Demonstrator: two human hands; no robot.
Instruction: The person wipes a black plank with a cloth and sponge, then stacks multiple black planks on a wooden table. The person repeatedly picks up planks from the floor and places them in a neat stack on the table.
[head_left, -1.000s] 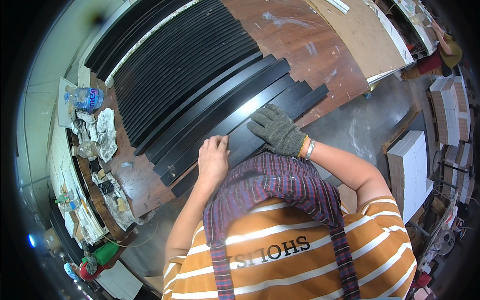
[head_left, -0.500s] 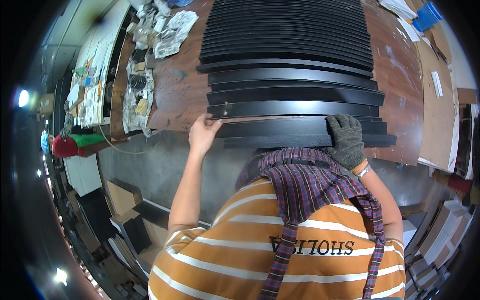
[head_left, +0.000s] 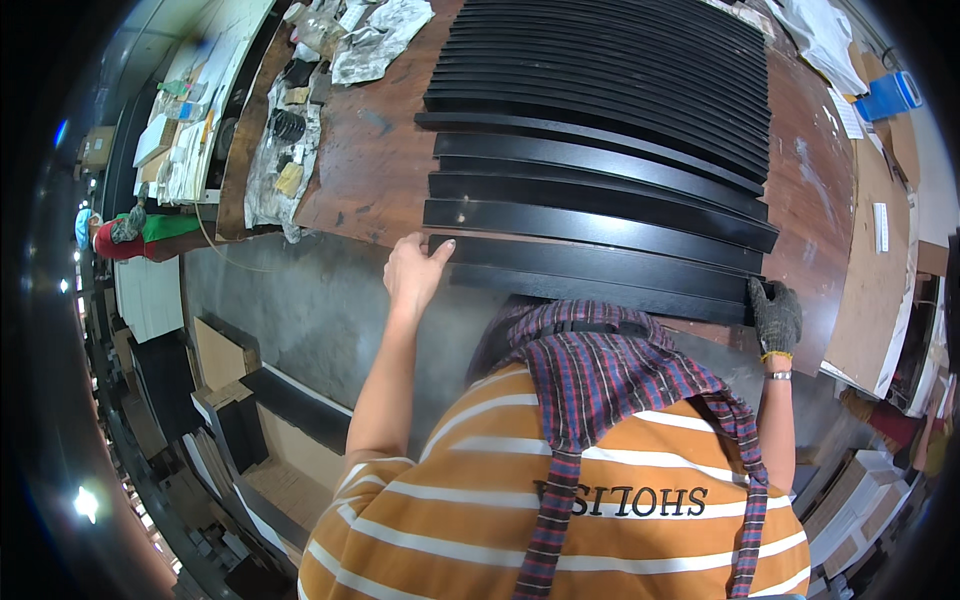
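Along the table's near edge lies a long black board (head_left: 600, 274), tilted slightly down to the right. My bare left hand (head_left: 413, 270) is closed at its left end, thumb and fingertips against the end. At the opposite end, my right hand (head_left: 776, 318) in a dark grey knitted glove has its fingers wrapped round the board's tip. Several similar black boards (head_left: 590, 228) lie just beyond it, loosely spaced. Farther back, a tight row of black strips (head_left: 600, 75) covers the middle of the brown table (head_left: 370, 170).
Stained papers (head_left: 380, 40) and a dirty cloth with small items (head_left: 285, 150) lie at the left. A blue container (head_left: 888, 97) stands at the far right. A co-worker in red and green (head_left: 150, 235) is at the left. Cartons (head_left: 865, 500) are stacked at the lower right.
My right hand has slid from the top of the near board out to its right end. My left hand stays at the left end. The view has turned, so the boards now appear slanted.
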